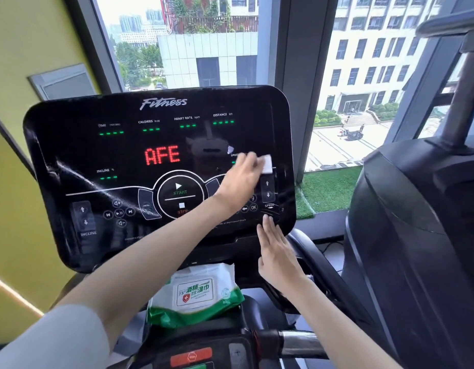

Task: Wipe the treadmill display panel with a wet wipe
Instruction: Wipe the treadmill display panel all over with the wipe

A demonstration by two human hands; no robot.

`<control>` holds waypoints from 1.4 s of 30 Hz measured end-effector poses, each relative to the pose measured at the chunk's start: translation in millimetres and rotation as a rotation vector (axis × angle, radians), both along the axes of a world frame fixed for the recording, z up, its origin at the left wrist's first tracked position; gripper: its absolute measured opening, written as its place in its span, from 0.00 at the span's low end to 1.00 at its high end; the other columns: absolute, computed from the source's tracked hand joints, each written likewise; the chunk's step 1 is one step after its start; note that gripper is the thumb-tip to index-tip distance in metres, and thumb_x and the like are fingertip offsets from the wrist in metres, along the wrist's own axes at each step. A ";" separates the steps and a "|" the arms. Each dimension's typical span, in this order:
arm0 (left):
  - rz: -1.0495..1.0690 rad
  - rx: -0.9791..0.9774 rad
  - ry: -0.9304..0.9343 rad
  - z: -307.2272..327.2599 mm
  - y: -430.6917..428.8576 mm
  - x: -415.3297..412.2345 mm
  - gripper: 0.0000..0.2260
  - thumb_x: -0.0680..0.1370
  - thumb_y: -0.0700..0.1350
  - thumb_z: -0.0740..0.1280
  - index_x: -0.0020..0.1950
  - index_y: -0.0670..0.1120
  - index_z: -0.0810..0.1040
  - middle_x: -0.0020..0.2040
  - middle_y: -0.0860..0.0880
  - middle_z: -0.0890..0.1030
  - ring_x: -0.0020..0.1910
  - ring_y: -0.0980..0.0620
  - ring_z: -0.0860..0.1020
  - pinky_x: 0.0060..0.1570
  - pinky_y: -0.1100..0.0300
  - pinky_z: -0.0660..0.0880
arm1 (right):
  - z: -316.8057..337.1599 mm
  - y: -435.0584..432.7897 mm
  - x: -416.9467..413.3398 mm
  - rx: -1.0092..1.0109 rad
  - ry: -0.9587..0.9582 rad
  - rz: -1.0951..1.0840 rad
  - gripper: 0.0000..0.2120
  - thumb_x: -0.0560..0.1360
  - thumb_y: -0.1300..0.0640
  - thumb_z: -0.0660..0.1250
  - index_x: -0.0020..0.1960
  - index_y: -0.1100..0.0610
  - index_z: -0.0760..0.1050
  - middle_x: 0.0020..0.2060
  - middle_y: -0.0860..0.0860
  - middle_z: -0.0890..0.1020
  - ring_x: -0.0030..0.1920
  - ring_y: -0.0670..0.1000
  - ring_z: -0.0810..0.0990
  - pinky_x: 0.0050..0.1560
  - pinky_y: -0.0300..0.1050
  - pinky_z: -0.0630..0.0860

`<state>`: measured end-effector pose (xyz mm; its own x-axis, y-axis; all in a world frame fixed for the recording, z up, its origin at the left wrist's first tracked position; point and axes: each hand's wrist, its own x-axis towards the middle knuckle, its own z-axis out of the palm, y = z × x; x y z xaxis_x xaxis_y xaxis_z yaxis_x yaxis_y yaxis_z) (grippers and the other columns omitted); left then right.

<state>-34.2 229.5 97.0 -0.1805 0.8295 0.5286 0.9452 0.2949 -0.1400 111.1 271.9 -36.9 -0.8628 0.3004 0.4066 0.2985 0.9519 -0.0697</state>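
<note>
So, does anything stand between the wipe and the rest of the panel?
Nothing visible does. The left hand holds the wipe on the right side of the panel; the right hand touches only the lower right edge, below the wipe.

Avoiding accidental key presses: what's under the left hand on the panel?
The left hand holds the wet wipe against the display panel. Keys 9, OK and a back arrow show beside it; anything else beneath is covered.
</note>
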 end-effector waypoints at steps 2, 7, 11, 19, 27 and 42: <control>-0.208 -0.232 0.215 -7.3 -4.0 6.3 0.21 0.69 0.29 0.64 0.61 0.38 0.73 0.53 0.43 0.73 0.50 0.44 0.71 0.39 0.56 0.74 | -0.4 0.7 0.0 0.010 -0.012 -0.002 0.37 0.58 0.66 0.70 0.66 0.70 0.67 0.68 0.69 0.64 0.69 0.64 0.65 0.67 0.58 0.62; -0.116 -0.110 0.049 -4.2 -4.7 2.1 0.20 0.66 0.26 0.65 0.56 0.39 0.76 0.48 0.42 0.74 0.46 0.43 0.72 0.33 0.55 0.73 | -1.0 -4.3 -0.5 -0.007 0.014 -0.039 0.40 0.58 0.66 0.72 0.69 0.70 0.64 0.70 0.67 0.63 0.70 0.62 0.63 0.68 0.57 0.59; -0.180 -0.194 0.101 -26.9 -2.0 10.8 0.19 0.67 0.29 0.65 0.56 0.41 0.75 0.48 0.43 0.73 0.47 0.45 0.71 0.34 0.57 0.73 | -7.2 -12.7 5.6 -0.058 0.124 -0.065 0.37 0.57 0.69 0.72 0.66 0.67 0.69 0.66 0.63 0.72 0.66 0.59 0.71 0.66 0.53 0.65; -0.333 -0.365 0.267 -55.7 -23.2 9.9 0.10 0.69 0.36 0.67 0.49 0.44 0.78 0.50 0.46 0.75 0.47 0.47 0.73 0.40 0.58 0.77 | -0.3 -17.9 1.1 -0.048 0.300 -0.140 0.24 0.58 0.71 0.70 0.55 0.65 0.78 0.49 0.56 0.80 0.51 0.55 0.77 0.57 0.48 0.72; -0.309 -0.389 0.313 -58.1 -80.2 -19.5 0.10 0.67 0.36 0.68 0.47 0.44 0.79 0.46 0.47 0.74 0.44 0.47 0.71 0.37 0.56 0.76 | 7.7 -41.7 -7.8 -0.092 0.375 -0.210 0.21 0.59 0.72 0.67 0.52 0.63 0.77 0.48 0.58 0.80 0.50 0.59 0.78 0.57 0.51 0.71; -0.071 -0.291 0.210 -48.7 -271.0 -101.4 0.23 0.57 0.27 0.71 0.45 0.50 0.82 0.42 0.47 0.74 0.41 0.49 0.67 0.37 0.56 0.74 | 27.6 -162.6 -99.6 -0.078 0.361 0.109 0.18 0.63 0.72 0.66 0.51 0.63 0.78 0.48 0.55 0.78 0.51 0.57 0.76 0.57 0.50 0.71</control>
